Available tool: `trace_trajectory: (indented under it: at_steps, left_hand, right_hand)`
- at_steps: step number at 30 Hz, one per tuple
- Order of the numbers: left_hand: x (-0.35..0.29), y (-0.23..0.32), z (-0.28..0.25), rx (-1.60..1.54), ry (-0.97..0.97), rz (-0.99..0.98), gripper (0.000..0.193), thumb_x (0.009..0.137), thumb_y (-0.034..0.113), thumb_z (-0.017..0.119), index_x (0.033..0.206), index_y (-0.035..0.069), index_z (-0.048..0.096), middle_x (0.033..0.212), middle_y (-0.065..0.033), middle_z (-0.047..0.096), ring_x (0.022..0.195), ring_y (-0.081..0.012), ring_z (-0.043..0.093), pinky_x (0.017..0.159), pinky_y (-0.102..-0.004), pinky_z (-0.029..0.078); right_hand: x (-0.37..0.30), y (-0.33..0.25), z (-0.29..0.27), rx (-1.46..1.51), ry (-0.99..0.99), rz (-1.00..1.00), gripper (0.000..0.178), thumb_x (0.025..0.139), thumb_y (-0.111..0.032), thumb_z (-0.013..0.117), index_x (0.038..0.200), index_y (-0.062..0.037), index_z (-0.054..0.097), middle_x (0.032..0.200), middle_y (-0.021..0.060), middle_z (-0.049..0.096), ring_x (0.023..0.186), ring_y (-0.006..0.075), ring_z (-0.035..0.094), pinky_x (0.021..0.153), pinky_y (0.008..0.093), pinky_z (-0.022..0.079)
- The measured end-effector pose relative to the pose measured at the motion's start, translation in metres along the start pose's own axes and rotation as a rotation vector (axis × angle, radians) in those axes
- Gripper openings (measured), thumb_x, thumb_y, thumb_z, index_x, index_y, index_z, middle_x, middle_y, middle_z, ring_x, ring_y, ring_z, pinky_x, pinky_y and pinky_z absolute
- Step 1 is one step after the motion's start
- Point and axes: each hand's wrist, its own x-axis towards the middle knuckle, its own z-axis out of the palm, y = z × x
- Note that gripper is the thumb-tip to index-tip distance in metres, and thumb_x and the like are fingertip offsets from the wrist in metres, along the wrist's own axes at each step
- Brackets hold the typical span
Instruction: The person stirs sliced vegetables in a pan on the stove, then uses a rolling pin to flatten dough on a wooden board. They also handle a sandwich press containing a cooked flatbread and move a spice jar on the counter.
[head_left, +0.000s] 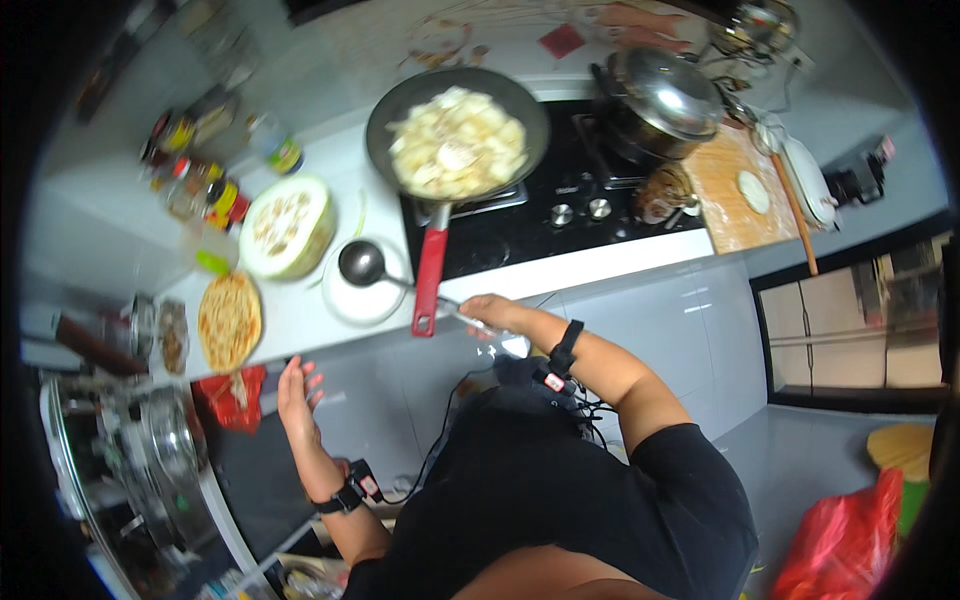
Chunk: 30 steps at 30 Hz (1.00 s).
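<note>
The right hand [492, 315] is closed around the slim handle of a ladle [361, 262], in front of the worktop [580, 264] edge. The ladle's round, dark metal bowl has a soft sheen and lies at a white dish [362, 302], smooth and round; whether the two touch, I cannot tell. The handle runs beneath the pan's red handle [430, 270] as seen from above.

The left hand [297, 400] is empty, its fingers loosely spread, just off the worktop's front edge. The hands are well apart. Nearest the left one are a flatbread [230, 322], round, flat and mottled golden brown, and a crinkled red plastic bag [240, 398] below the edge.

The pan [402, 97] is dark, wide and round, heaped with pale, thin, uneven slices [458, 145], and sits over a burner of the glossy black glass stove [490, 242]. To its right stands a pot [660, 95] with a shiny domed lid.

A cut melon [287, 228], pale-fleshed with a smooth green rind, rests behind the flatbread, near some bottles [205, 190]. At the far right, a flour-dusted wooden board [722, 222] carries a flat, pale dough round [752, 192] and a slender wooden rolling pin [795, 212].
</note>
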Motion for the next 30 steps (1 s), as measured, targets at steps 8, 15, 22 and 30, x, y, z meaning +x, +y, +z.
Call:
trace_trajectory:
  at_steps: [8, 15, 22, 30]
  left_hand:
    - [0.008, 0.035, 0.034, 0.023, 0.05, 0.124, 0.043, 0.093, 0.033, 0.05, 0.127, 0.007, 0.048, 0.106, -0.0032, 0.061, 0.082, -0.0093, 0.059, 0.065, -0.0219, 0.044]
    - [-0.027, 0.069, 0.085, -0.019, 0.22, 0.223, 0.038, 0.094, 0.032, 0.048, 0.125, 0.01, 0.051, 0.104, -0.0007, 0.061, 0.082, -0.0074, 0.057, 0.066, -0.0211, 0.041]
    - [-0.053, 0.076, 0.16, 0.069, 0.241, 0.31, 0.037, 0.095, 0.031, 0.048, 0.124, 0.009, 0.051, 0.105, -0.003, 0.061, 0.08, -0.008, 0.058, 0.062, -0.0199, 0.04]
    - [-0.064, 0.014, 0.092, -0.015, 0.538, 0.012, 0.034, 0.09, 0.037, 0.054, 0.118, 0.016, 0.056, 0.098, 0.0022, 0.065, 0.071, -0.0064, 0.06, 0.053, -0.0183, 0.038]
  right_hand:
    - [-0.092, -0.021, -0.098, -0.709, 0.086, -0.368, 0.035, 0.091, -0.032, 0.055, 0.108, -0.0024, 0.062, 0.091, 0.0117, 0.065, 0.081, 0.0153, 0.061, 0.074, 0.0306, 0.048]
    - [-0.304, -0.142, -0.286, -0.29, 0.377, -0.455, 0.029, 0.094, -0.026, 0.049, 0.108, -0.0037, 0.062, 0.086, 0.0034, 0.066, 0.076, 0.0103, 0.06, 0.067, 0.0246, 0.048]
    - [-0.385, -0.227, -0.482, -0.169, 1.002, -0.822, 0.026, 0.093, -0.023, 0.051, 0.106, -0.003, 0.06, 0.082, 0.0026, 0.065, 0.064, 0.0067, 0.056, 0.057, 0.0189, 0.043]
    - [-0.371, -0.318, -0.731, 0.124, 1.369, -0.697, 0.029, 0.092, -0.021, 0.05, 0.112, -0.0001, 0.054, 0.086, 0.0093, 0.065, 0.068, 0.0141, 0.062, 0.057, 0.0244, 0.052]
